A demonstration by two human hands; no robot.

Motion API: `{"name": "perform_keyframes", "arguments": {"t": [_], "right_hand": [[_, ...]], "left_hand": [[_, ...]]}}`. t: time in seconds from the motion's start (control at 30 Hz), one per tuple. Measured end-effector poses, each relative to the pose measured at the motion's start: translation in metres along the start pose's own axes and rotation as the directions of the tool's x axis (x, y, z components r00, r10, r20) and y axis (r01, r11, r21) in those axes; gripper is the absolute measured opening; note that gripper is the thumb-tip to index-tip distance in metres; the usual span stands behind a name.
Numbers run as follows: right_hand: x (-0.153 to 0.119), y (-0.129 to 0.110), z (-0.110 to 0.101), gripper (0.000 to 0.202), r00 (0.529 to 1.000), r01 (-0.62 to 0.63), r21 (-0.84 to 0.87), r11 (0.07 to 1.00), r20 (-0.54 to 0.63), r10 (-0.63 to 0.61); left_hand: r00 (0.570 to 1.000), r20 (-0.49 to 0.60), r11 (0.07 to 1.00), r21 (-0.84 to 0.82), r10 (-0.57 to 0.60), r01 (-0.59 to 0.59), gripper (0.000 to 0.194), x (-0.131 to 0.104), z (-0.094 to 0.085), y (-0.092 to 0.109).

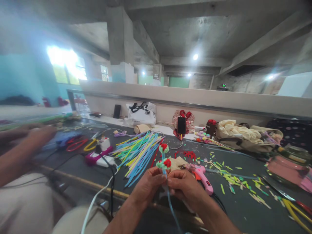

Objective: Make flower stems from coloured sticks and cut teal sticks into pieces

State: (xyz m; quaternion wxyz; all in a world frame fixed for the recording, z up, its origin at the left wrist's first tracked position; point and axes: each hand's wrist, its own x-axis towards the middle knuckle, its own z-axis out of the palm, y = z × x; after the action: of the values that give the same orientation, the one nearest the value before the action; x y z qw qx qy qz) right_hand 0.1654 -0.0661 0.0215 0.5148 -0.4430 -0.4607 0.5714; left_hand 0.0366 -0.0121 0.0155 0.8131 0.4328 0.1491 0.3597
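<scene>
Both hands meet low in the middle of the view: the left hand (pixel 148 187) and the right hand (pixel 184 188) are each pinched shut on a thin blue stem (pixel 167 182) that stands upright between their fingertips. Two small red flowers (pixel 165 155) with green collars sit on the stem above the hands. Just beside the right hand a pink glue gun (pixel 202 177) lies on the dark worktop (pixel 243 208). Behind the flowers, a fan of coloured strips (pixel 137 152) is spread out, and green and yellow scraps (pixel 231 178) lie scattered to the right. Another person's arm (pixel 21 149), blurred, reaches over the worktop at far left.
</scene>
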Motion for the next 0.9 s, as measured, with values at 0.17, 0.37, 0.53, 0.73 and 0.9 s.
{"name": "perform_keyframes", "arguments": {"t": [0.17, 0.37, 0.53, 0.73, 0.9], "right_hand": [[0.001, -0.008, 0.007, 0.02, 0.979, 0.143, -0.371, 0.918, -0.084, -0.186], [0.004, -0.013, 0.017, 0.018, 0.856, 0.216, -0.897, 0.385, -0.015, -0.516], [0.005, -0.028, 0.01, 0.023, 0.965, 0.185, -0.538, 0.822, -0.057, -0.254], [0.0, -0.028, -0.001, 0.022, 0.996, 0.004, -0.042, 0.999, 0.086, -0.001], [0.002, -0.022, 0.002, 0.025, 0.989, -0.031, 0.113, 0.993, 0.146, 0.015]], "left_hand": [[0.987, -0.157, 1.0, 0.026, 0.018, -0.014, 0.02, 0.002, 0.0, 0.0], [0.958, -0.274, 0.993, -0.062, 0.081, -0.102, 0.014, 0.007, -0.003, -0.007], [0.985, -0.159, 0.985, -0.149, 0.062, -0.086, 0.013, 0.002, 0.001, -0.003], [0.996, -0.066, 0.983, -0.175, 0.052, -0.063, 0.017, 0.0, 0.006, -0.004], [0.985, 0.027, 0.978, -0.125, 0.171, -0.167, 0.011, 0.0, 0.001, -0.005]]}}
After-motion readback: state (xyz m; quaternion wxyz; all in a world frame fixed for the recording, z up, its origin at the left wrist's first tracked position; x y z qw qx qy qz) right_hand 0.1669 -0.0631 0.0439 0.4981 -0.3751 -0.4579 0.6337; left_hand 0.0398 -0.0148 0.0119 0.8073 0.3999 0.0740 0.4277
